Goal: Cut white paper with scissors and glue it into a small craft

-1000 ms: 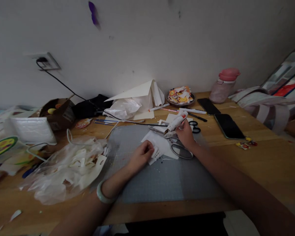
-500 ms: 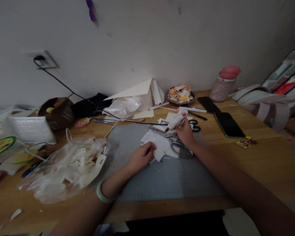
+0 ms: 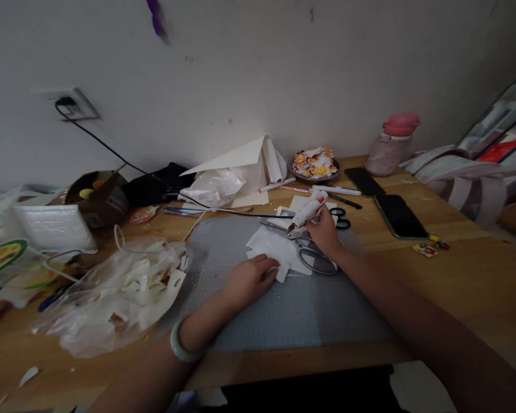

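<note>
My right hand (image 3: 324, 232) grips a white glue gun (image 3: 308, 211), its nozzle pointing down-left at white paper pieces (image 3: 270, 245) on a grey cutting mat (image 3: 279, 310). My left hand (image 3: 249, 279) lies on the near edge of those paper pieces with its fingers curled and pressed onto a small white piece. Large grey-handled scissors (image 3: 310, 256) rest on the mat just under my right hand. The glue gun's black cord (image 3: 223, 209) runs left across the table.
A clear bag of white paper scraps (image 3: 120, 292) sits left of the mat. Two dark phones (image 3: 399, 216) lie to the right, with a pink bottle (image 3: 392, 143) and a dish of stickers (image 3: 315, 163) behind. Pens (image 3: 337, 191), small black scissors (image 3: 340, 218) and folded paper (image 3: 241, 166) crowd the back.
My left hand has slid slightly down and right, flattening onto the small paper piece. The glue gun's tip has barely shifted.
</note>
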Motion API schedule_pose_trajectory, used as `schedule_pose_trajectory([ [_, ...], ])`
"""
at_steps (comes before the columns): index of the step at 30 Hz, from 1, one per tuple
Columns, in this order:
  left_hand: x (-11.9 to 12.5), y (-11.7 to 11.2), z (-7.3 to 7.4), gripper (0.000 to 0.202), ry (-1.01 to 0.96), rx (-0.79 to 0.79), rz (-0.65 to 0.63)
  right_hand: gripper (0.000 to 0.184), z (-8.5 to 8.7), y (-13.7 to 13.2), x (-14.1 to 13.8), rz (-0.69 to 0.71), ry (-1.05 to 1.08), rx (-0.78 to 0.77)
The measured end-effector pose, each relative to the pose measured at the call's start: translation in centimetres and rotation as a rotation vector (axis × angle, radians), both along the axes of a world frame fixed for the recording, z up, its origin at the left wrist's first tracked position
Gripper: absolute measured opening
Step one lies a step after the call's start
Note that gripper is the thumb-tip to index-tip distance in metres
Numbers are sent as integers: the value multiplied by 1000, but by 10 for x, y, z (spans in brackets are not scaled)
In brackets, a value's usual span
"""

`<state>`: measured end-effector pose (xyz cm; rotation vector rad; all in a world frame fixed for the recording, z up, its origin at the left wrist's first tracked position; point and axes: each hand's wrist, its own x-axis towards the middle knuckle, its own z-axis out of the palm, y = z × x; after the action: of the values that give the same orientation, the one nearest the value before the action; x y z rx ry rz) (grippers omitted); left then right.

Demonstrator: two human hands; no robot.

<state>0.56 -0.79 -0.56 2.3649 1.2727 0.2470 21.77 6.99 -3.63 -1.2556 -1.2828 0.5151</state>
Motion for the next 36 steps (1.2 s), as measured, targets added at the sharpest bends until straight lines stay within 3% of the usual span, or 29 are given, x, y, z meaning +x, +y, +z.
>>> schedule_pose_trajectory([
  [12,0,-1,0,34,138,71,-88,23,0,0,0,0,-4,3],
  [21,1,-2,8,37,225,87,-159,24,1,1,-1,13,10,17],
  [30,-4,1,-3,38,179,109,-207,23,1,0,-1,24,-15,38],
  [36,-2,1,1,39,204,97,-230,25,1,0,-1,35,-22,25],
])
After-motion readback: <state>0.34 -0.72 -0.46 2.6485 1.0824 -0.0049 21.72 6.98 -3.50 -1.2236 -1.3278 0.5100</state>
